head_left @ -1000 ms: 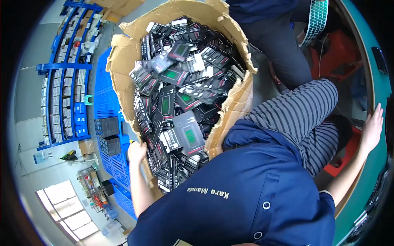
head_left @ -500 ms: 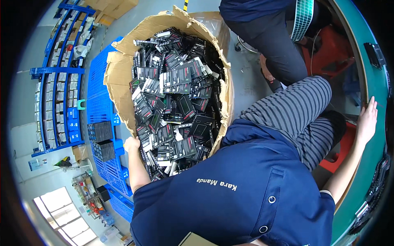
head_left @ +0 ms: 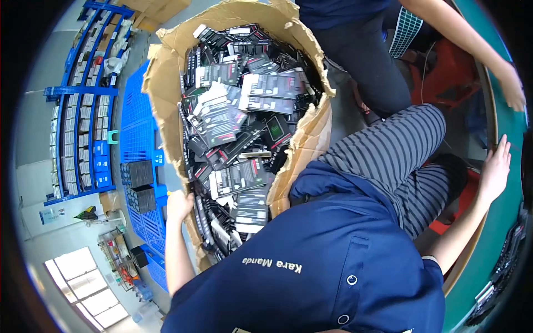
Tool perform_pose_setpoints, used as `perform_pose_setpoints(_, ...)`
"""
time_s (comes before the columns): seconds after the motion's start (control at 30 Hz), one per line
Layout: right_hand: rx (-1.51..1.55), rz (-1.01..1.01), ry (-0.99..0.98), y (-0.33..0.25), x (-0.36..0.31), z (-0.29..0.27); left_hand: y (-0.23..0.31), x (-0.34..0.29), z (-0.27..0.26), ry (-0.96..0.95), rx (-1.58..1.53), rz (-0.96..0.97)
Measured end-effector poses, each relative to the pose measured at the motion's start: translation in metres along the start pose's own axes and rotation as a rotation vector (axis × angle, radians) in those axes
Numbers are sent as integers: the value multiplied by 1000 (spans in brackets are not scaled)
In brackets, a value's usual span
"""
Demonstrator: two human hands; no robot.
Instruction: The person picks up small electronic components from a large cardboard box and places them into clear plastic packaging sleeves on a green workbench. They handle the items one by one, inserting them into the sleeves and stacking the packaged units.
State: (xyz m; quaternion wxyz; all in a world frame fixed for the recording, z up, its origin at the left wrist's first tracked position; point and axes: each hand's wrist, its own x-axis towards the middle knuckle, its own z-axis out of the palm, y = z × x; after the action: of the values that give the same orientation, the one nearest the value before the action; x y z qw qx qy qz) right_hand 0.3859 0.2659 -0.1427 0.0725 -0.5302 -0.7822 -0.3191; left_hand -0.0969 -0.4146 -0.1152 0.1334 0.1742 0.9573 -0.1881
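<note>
White Lettering Crosses a Navy Shirt (head_left: 311, 297) Beside a Carton of Printed Packages

Two short words in white run across the chest of the wearer's shirt, upside down in this view. In the torn cardboard carton (head_left: 302, 158), flat dark packages (head_left: 239, 177) carry lines of pale print and small red accents, too fine to make out. White characters (head_left: 160, 158) mark the edge of a blue plastic pallet (head_left: 139, 125), small and partly blurred. On the far wall, a pale notice (head_left: 53, 215) bears blue markings too small to read.
</note>
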Motion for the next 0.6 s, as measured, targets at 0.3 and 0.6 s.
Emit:
perform_pose_setpoints(0.3, -9, -22, -25, -6, 8, 15, -12, 84, 72, -226, 39, -536)
perform_pose_setpoints(0.6, -37, -15, -18, 4, 10, 16, 17, 84, 50, 431, 319, -814)
